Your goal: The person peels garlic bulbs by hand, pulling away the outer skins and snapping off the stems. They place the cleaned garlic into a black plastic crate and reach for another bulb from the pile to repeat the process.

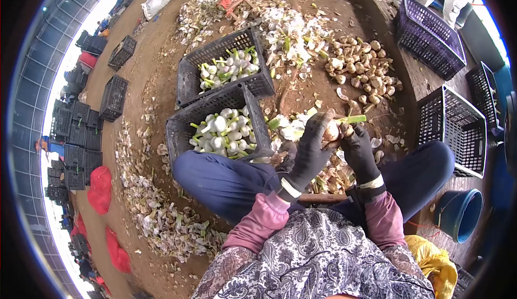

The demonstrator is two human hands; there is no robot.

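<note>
In front of my lap, my left hand (pixel 311 151), in a dark glove, is closed around a garlic bulb (pixel 330 132) with brownish outer skin. A short green stem (pixel 353 119) sticks out to the right of the bulb. My right hand (pixel 360 151), gloved too, has its fingers pinched against the bulb's right side, just under the stem. Below the hands lie loose garlic skins (pixel 331 178). Unpeeled brown garlic bulbs (pixel 362 64) are heaped ahead to the right. White trimmed bulbs (pixel 223 130) fill part of a black crate (pixel 180 137) by my left knee.
Behind that crate stands a second black crate (pixel 188 62) of white garlic. Peel heaps (pixel 288 29) cover the ground ahead. To the right are a purple crate (pixel 431 40), a black-and-white crate (pixel 458 132) and a blue bucket (pixel 460 215). Red sacks (pixel 100 190) lie left.
</note>
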